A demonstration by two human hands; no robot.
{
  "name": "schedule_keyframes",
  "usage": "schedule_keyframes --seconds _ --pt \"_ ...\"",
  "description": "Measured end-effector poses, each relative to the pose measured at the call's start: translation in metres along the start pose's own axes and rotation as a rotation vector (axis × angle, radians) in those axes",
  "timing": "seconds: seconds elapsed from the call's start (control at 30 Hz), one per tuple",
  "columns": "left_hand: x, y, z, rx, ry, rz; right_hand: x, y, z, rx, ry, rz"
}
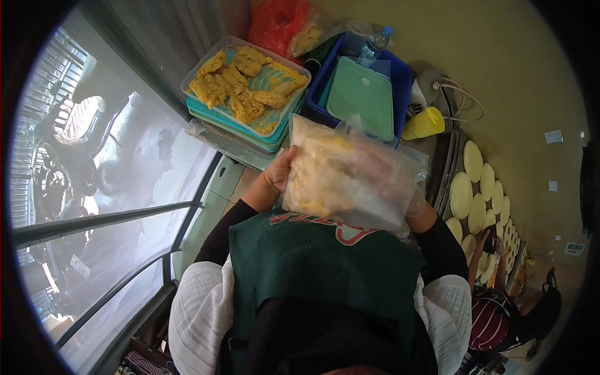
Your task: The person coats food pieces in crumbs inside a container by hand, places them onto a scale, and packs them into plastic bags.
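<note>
A large clear plastic bag (325,175) with pale yellow pieces in it is held up in front of my chest. My left hand (280,169) grips the bag's left edge, thumb on top. My right hand (381,169) is inside or behind the cloudy plastic on the right side, its fingers blurred by the film, so what it holds cannot be made out. Just beyond the bag, a clear tray (275,76) of yellow breaded pieces rests on turquoise lidded containers (234,127).
A blue crate (403,84) holds a green-lidded box (360,97) and a bottle (375,47). Near it are a yellow cup (428,123) and a red bag (275,25). Round flat breads (461,195) lie at right, where another person (494,319) works. A metal-framed plastic screen (125,144) stands left.
</note>
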State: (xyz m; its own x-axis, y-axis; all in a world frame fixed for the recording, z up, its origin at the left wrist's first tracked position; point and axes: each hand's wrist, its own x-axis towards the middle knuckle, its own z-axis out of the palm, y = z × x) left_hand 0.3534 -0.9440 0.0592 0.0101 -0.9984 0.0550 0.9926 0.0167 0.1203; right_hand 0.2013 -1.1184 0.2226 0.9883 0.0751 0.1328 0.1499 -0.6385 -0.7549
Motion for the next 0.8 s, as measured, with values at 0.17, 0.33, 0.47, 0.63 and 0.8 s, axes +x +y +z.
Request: schedule_keyframes --seconds 0.17,0.33,0.47,0.63,0.8 --pt "0.001 0.001 0.002 0.070 0.004 -0.038 0.000 -0.014 0.009 -0.504 0.004 -0.310" --pt "-0.004 -0.005 -0.014 0.133 0.076 -0.056 -0.006 -0.001 0.016 -0.261 -0.074 -0.226" --pt "-0.011 -0.005 -0.019 0.158 0.087 -0.047 -0.005 0.011 0.022 -0.211 0.098 -0.232" --pt "-0.015 -0.003 -0.015 0.237 0.188 -0.028 -0.009 0.018 0.056 -0.246 0.295 -0.273" --pt "-0.008 -0.023 -0.018 0.194 0.172 0.049 -0.015 0.021 0.037 -0.180 0.194 -0.253"
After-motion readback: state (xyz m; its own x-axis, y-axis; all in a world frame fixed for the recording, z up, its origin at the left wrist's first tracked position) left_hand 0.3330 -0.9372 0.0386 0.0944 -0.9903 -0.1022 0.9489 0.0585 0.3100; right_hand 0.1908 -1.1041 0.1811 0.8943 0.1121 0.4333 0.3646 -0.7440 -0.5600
